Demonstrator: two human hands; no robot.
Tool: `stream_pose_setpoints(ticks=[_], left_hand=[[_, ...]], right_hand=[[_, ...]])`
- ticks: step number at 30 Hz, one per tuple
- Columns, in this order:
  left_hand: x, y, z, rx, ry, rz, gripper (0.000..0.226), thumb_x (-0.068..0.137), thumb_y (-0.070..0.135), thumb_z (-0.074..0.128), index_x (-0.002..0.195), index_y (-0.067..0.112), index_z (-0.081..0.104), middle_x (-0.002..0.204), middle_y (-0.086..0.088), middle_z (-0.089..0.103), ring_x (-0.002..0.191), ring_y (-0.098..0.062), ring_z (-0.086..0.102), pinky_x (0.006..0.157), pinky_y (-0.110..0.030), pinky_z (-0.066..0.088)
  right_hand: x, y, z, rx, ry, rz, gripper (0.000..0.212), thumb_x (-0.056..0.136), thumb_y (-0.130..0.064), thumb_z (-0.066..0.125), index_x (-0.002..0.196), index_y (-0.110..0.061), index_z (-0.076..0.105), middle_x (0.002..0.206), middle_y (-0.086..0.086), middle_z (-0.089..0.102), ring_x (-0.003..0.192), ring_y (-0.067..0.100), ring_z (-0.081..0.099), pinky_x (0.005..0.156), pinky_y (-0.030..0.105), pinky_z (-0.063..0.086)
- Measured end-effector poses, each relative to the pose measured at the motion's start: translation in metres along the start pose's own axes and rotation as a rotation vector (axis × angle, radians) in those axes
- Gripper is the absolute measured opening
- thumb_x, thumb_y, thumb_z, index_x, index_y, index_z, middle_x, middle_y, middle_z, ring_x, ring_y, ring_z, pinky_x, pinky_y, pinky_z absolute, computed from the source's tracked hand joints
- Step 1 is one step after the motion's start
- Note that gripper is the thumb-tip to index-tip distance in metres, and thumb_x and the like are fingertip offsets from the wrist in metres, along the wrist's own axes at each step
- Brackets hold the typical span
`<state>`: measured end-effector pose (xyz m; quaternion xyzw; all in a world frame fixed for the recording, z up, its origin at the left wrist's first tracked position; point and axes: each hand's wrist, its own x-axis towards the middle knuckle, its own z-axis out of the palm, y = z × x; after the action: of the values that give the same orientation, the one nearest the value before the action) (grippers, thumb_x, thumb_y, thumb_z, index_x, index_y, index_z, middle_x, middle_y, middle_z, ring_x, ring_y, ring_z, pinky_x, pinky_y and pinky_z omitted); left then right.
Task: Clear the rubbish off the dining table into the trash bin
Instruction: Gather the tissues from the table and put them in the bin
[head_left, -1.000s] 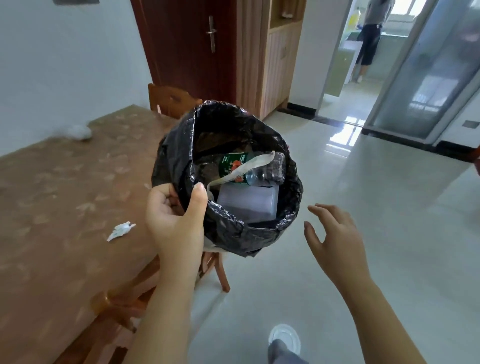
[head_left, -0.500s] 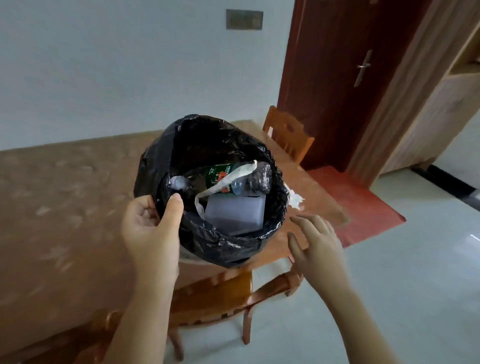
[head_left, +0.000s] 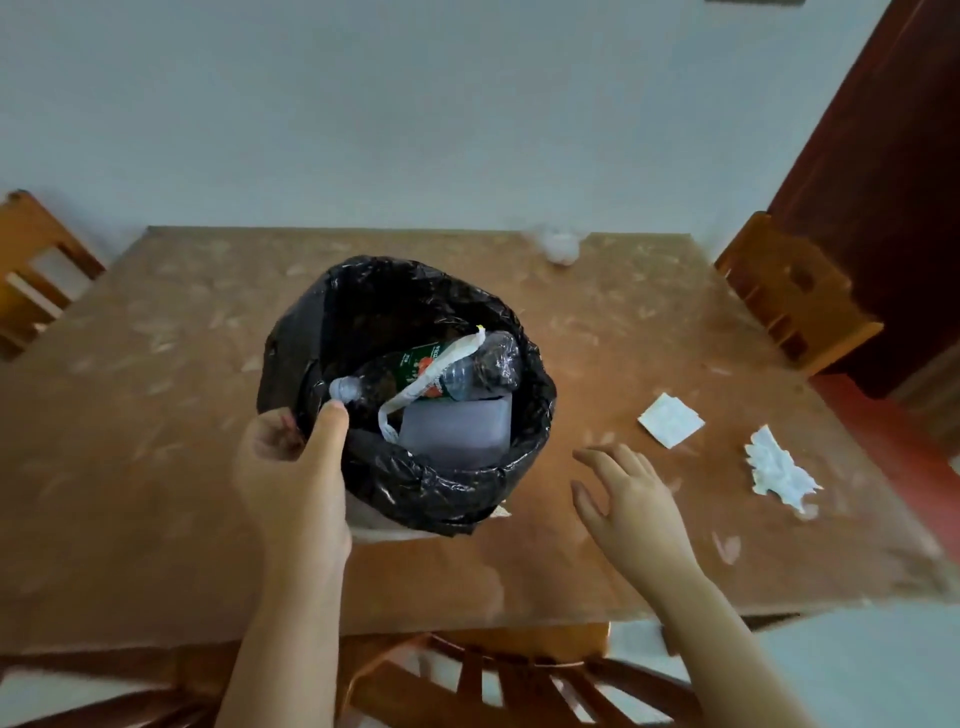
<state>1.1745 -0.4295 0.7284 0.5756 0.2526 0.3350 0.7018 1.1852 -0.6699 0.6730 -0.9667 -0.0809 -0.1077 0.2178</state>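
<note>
Trash bin now over dining table

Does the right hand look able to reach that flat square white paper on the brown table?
Probably yes: the open right hand hovers near the flat square white paper, with only bare brown table between them.

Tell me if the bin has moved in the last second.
Yes. Held by the left hand, the bin has gone from off the table's edge to above its top.

Glossy crinkled black plastic liner, clear plastic bottle, wood-look table, crumpled white paper.
</note>
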Motion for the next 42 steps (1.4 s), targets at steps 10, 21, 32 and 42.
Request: stream_pose_setpoints(ticks=[10, 21, 32, 42], left_hand=[[0.035, -0.018, -0.047, 0.051, 0.233, -0.004, 0.022, 0.060, 0.037, 0.070, 0.066, 0.026, 0.052, 0.076, 0.003, 0.061, 0.076, -0.019, 0.064, 0.070, -0.033, 0.053], [0.030, -0.013, -0.085, 0.119, 0.403, 0.009, 0.026, 0.065, 0.036, 0.070, 0.066, 0.027, 0.046, 0.077, -0.006, 0.047, 0.078, -0.024, 0.046, 0.071, -0.041, 0.043], [0.019, -0.013, -0.098, 0.138, 0.463, 0.039, 0.029, 0.064, 0.034, 0.068, 0.065, 0.022, 0.041, 0.072, -0.006, 0.039, 0.075, -0.023, 0.039, 0.068, -0.038, 0.036], [0.006, -0.027, -0.054, 0.113, 0.245, -0.104, 0.019, 0.073, 0.023, 0.070, 0.067, 0.024, 0.052, 0.076, -0.003, 0.055, 0.077, -0.026, 0.053, 0.071, -0.041, 0.046]], right_hand=[[0.039, 0.005, 0.092, 0.094, -0.327, 0.040, 0.034, 0.084, -0.024, 0.056, 0.117, -0.018, 0.054, 0.115, 0.001, 0.056, 0.108, 0.021, 0.050, 0.082, 0.032, 0.046], [0.053, 0.019, 0.169, 0.174, -0.548, 0.054, 0.032, 0.083, -0.017, 0.056, 0.116, -0.018, 0.055, 0.113, 0.006, 0.054, 0.099, 0.027, 0.053, 0.070, 0.031, 0.044], [0.050, 0.019, 0.182, 0.329, -0.468, 0.149, 0.005, 0.081, -0.005, 0.055, 0.083, -0.003, 0.059, 0.092, 0.011, 0.056, 0.075, 0.023, 0.048, 0.062, 0.030, 0.033], [0.057, 0.030, 0.102, 0.496, -0.153, 0.295, 0.024, 0.080, -0.015, 0.062, 0.059, -0.017, 0.050, 0.065, 0.004, 0.054, 0.060, 0.017, 0.048, 0.049, 0.014, 0.035]])
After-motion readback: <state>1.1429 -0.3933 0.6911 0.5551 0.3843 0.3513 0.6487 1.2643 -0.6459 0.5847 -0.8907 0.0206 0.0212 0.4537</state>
